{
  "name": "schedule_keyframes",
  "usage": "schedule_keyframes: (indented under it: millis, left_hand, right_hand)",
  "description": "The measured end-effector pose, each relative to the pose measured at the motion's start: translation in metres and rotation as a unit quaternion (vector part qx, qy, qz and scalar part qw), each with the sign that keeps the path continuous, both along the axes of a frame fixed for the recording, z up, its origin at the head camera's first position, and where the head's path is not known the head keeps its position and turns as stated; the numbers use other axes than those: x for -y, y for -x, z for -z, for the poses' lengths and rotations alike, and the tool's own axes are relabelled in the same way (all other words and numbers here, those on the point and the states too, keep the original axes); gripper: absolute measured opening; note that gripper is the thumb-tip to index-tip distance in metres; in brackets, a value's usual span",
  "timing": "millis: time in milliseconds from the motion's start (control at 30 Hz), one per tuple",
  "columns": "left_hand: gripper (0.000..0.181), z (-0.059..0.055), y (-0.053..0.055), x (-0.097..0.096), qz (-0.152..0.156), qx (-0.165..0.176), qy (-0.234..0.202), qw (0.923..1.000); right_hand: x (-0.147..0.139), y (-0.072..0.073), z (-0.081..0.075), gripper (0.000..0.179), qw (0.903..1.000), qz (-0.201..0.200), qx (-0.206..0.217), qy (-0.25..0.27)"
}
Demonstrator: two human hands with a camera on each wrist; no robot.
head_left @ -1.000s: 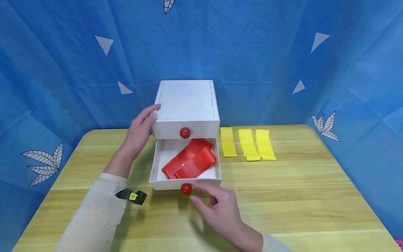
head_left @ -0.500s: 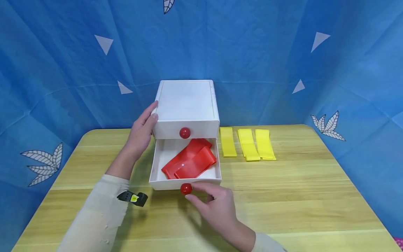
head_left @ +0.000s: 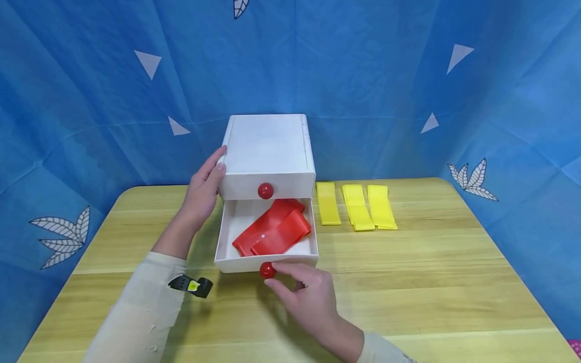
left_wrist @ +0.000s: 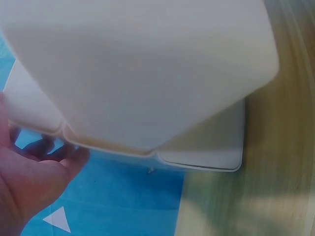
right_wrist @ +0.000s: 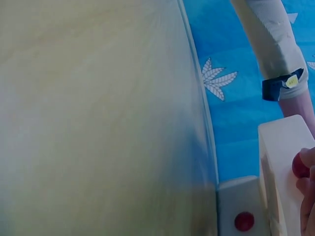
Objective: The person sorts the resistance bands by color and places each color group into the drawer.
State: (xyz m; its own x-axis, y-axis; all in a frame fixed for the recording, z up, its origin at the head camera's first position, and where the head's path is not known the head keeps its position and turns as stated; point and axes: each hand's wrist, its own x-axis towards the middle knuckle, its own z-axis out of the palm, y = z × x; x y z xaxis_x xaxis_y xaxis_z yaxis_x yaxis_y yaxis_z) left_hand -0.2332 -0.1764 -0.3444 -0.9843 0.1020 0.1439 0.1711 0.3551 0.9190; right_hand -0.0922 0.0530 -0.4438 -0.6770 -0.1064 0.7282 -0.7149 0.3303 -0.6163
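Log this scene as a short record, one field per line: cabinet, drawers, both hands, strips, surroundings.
Cabinet: white cabinet on a wooden table
Upper drawer: closed
Lower drawer: pulled out
Left hand: touching the cabinet's left side
Right hand: pinching the lower red knob
Red strips: overlapping inside the lower drawer
Yellow strips: three folded sets, right of the cabinet
Backdrop: blue cloth with leaf and triangle prints
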Motion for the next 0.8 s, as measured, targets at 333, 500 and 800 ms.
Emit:
schedule_keyframes:
  millis: [333, 500, 800]
  left_hand:
    - [0.055, 0.001, 0.005, 0.001, 0.003, 0.001, -0.006, 1.0]
    - [0.054, 0.001, 0.005, 0.001, 0.009, 0.002, -0.013, 0.9999]
    - [0.053, 0.0, 0.004, 0.003, 0.007, 0.011, -0.014, 0.9998]
  right_hand:
    - [0.001, 0.01, -0.002, 0.025, 0.9991, 0.01, 0.038, 0.013]
    - [0.002, 0.015, -0.002, 0.026, 0.998, 0.015, 0.059, 0.015]
    - [0.005, 0.027, -0.004, 0.025, 0.9982, 0.017, 0.051, 0.026]
